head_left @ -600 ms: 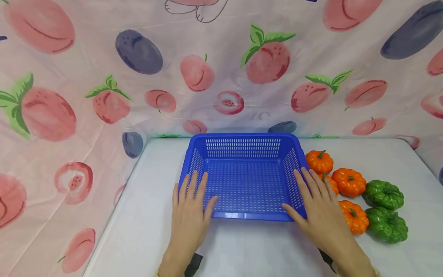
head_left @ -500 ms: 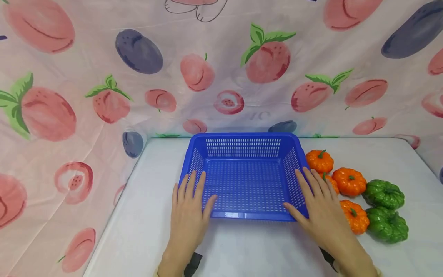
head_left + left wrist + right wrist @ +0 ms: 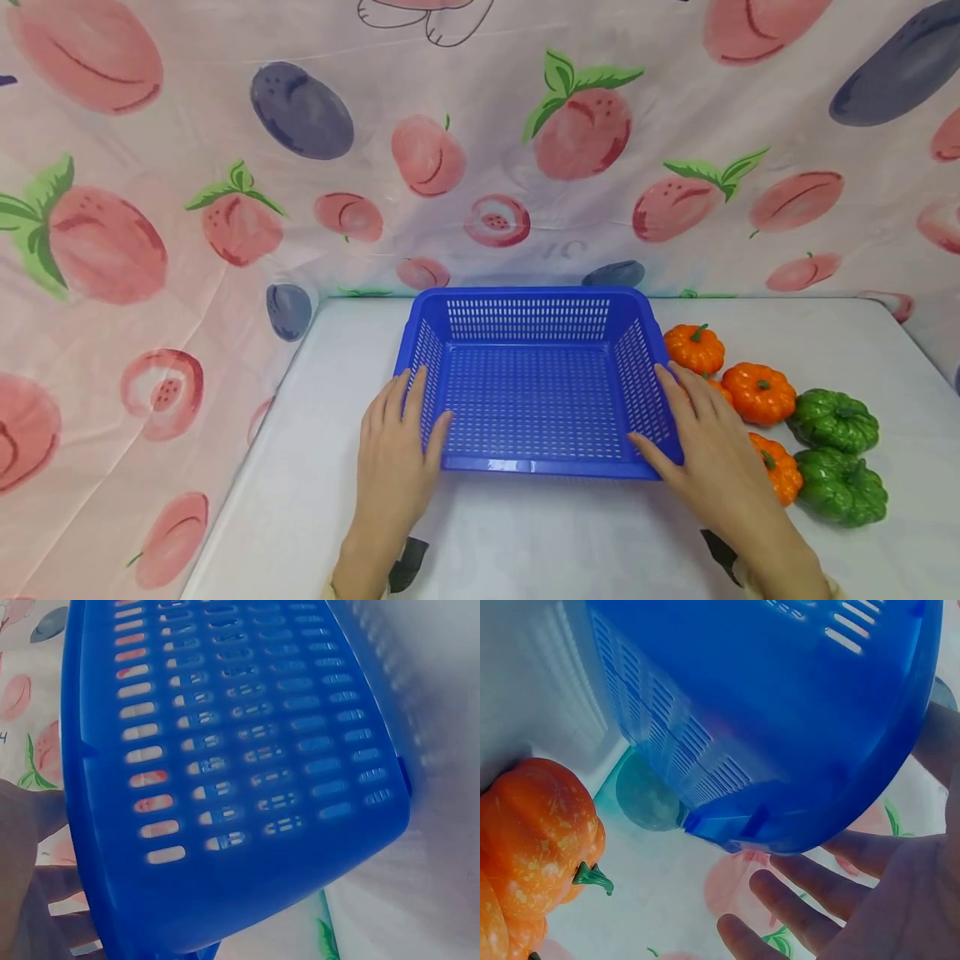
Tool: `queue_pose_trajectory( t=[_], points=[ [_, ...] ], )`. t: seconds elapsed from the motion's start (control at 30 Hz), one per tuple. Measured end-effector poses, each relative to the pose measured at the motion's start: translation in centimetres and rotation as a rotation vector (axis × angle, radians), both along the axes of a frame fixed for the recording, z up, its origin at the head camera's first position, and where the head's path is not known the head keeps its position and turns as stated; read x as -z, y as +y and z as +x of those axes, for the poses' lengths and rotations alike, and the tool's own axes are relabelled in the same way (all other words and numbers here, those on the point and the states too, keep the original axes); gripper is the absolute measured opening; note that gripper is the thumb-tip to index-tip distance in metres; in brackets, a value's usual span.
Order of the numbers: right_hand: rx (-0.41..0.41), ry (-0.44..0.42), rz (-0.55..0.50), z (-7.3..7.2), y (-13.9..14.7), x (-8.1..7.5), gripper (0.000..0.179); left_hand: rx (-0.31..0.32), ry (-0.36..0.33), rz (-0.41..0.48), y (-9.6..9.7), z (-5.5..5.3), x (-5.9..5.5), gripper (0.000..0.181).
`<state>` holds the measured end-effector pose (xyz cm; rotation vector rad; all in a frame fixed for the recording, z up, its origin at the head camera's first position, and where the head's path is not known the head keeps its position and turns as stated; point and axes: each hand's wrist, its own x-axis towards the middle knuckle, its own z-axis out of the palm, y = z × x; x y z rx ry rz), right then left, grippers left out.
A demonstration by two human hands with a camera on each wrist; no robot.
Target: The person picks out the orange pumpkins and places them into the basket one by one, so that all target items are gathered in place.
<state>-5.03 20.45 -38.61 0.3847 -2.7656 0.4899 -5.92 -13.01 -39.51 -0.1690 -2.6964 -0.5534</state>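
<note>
A blue perforated plastic basket (image 3: 525, 467) stands with nothing in it on the white table. At its left side my left hand (image 3: 392, 467) has its fingers stretched forward over the rim, thumb apart by the front corner. My right hand (image 3: 720, 475) lies likewise at the right side, fingers extended along the rim and thumb over the front corner. The left wrist view shows the basket's outer wall (image 3: 225, 900) with fingers behind its rim. In the right wrist view, spread, loosely bent fingers (image 3: 810, 900) are right at the basket's rim (image 3: 900, 765).
Right of the basket sit several orange toy pumpkins (image 3: 759, 394), one partly hidden behind my right hand. Beyond them are two green ones, a rear one (image 3: 834, 421) and a front one (image 3: 842, 487). A fruit-printed cloth (image 3: 495, 150) hangs behind the table and along its left.
Both hands have moved slightly apart, the left one leftward and the right one rightward, uncovering more of the basket's front corners. The pumpkins stay in place.
</note>
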Motion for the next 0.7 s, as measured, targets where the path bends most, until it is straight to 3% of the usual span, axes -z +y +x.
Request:
queue_pose_trajectory(
  t=[0.3, 0.7],
  points=[
    [0.039, -0.020, -0.028, -0.5, 0.6, 0.0, 0.086, 0.004, 0.048, 0.019, -0.6, -0.6, 0.1, 0.056],
    [0.082, -0.058, -0.047, -1.4, 2.0, 0.3, 0.080, -0.006, 0.001, 0.060, -1.3, -1.2, -0.1, 0.056]
  ],
)
